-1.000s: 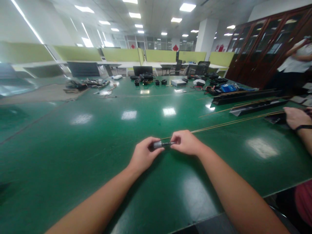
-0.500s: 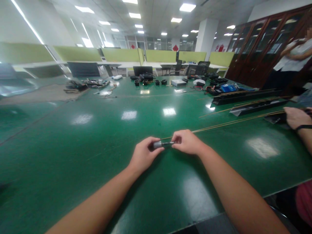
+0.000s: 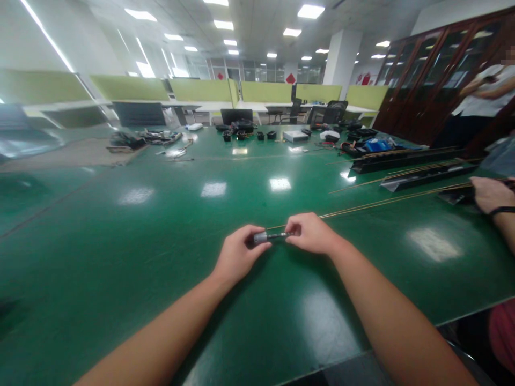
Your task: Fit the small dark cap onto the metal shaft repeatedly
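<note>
My left hand (image 3: 240,252) grips a short silver-grey cylinder (image 3: 260,238) between thumb and fingers, just above the green table. From the cylinder's right end runs a slim dark rod (image 3: 277,235) with light marks. My right hand (image 3: 308,233) pinches the far end of this rod, its fingertips covering the tip. Long thin golden rods (image 3: 364,205) pass behind my right hand, and one thin end shows between my two hands. What kind of tool or part the cylinder and dark rod make up, I cannot make out.
At the right, a co-worker's hand (image 3: 491,194) rests on a black channel piece. More black channels (image 3: 428,177) with golden rods lie behind it. Along the table's far side are a white box (image 3: 295,136), small black parts and cables. A person in white (image 3: 485,96) stands by the cabinets.
My right hand has shifted very slightly to the right, and a bit more of the dark rod shows. Both grips look the same.
</note>
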The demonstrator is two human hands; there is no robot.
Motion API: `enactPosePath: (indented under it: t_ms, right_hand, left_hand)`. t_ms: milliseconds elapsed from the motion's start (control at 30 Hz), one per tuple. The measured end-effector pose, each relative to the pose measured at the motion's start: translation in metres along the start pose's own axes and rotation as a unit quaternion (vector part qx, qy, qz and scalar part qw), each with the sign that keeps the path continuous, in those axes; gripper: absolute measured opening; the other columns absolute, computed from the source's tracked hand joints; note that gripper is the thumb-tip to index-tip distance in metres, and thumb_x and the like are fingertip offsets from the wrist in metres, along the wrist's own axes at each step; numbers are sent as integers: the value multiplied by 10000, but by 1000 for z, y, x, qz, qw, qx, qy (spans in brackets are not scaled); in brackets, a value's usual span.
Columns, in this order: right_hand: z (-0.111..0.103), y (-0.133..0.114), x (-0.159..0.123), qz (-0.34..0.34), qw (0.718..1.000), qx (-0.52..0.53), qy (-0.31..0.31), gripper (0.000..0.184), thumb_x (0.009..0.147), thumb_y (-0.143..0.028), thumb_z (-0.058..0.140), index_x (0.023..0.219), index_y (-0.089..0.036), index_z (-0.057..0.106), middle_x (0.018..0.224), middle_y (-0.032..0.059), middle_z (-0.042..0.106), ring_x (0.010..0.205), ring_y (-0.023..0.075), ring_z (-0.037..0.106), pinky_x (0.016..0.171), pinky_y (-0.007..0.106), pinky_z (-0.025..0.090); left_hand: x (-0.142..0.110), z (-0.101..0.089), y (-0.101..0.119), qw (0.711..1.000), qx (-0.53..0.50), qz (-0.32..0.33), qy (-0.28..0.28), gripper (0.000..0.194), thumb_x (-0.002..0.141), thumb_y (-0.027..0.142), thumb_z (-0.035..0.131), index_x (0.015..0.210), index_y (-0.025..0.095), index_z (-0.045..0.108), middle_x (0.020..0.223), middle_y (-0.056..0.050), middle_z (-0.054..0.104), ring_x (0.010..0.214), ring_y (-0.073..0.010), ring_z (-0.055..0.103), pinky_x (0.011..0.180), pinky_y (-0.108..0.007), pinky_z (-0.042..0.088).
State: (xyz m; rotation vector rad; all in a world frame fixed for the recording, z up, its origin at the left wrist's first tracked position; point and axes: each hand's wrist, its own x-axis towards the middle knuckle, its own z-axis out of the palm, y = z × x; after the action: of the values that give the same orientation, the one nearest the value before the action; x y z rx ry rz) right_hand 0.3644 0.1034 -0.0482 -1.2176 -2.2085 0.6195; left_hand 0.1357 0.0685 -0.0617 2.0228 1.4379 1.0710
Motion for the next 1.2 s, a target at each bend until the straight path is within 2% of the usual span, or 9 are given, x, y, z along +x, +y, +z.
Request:
enactPosePath:
  t_ms: [233,500,600,767,933,1000,1067,1133,1200]
  right_hand:
    - [-3,3,1,4,1000,-4,4,66,699,-173,714,764,-175,701,691,-1,683,617,122,601,566,219,420]
    - [-6,5,0,22,1000,1,-15,73,690,-174,708,762,-170,699,691,4,688,615,125,612,567,221,437]
    - [-5,6,0,23,1000,2,-18,84,687,-174,709,771,-170,705,697,5,692,624,126,619,574,220,444]
    - [-3,11,2,25,1000,2,-16,102,679,-170,717,781,-166,712,692,6,694,622,127,624,578,221,450]
    - [-1,13,4,21,1000,3,-11,107,678,-170,721,785,-167,713,710,10,708,635,129,634,587,222,459]
    - [0,14,5,17,1000,2,-14,108,679,-172,722,786,-168,714,721,11,714,641,130,636,590,222,461]
    - [0,15,5,11,1000,2,-15,104,680,-171,720,784,-167,714,730,13,717,646,130,637,591,220,461]
    - [0,15,6,7,1000,-2,-11,103,685,-172,716,788,-168,718,737,14,719,651,129,636,593,220,459]
    - [-1,15,5,7,1000,-5,-6,108,686,-175,714,794,-170,723,743,15,720,656,131,636,597,222,459]
  left_hand:
    - [0,-1,1,1000,-10,-6,0,254,748,301,773,972,218,687,902,-1,710,796,-165,650,766,-288,519]
    - [3,-5,4,999,14,-37,29,308,784,425,725,989,201,678,905,-26,702,780,-180,633,758,-305,513]
    - [5,-5,2,998,-9,-54,30,345,800,446,694,1029,190,667,935,-38,700,793,-183,637,756,-303,519]
    - [7,-5,-4,996,-43,-79,25,493,801,461,670,1211,190,627,1076,-75,697,940,-219,659,930,-381,512]
    - [3,-6,-4,985,-137,-102,23,519,737,455,732,1147,157,623,1034,-99,718,935,-242,692,934,-409,532]
    - [1,-12,-2,982,-153,-107,16,523,709,462,757,1103,150,612,1021,-104,722,933,-248,698,938,-415,537]
    - [-4,-26,1,983,-144,-110,-4,528,690,481,771,1073,156,608,1025,-103,722,937,-251,699,948,-417,537]
    - [-13,-49,1,986,-117,-116,-22,559,670,523,775,1070,168,611,1025,-95,724,940,-252,699,946,-411,541]
    - [-30,-80,-2,992,-46,-116,-15,576,656,583,764,1056,190,633,1014,-71,727,932,-251,696,929,-405,548]
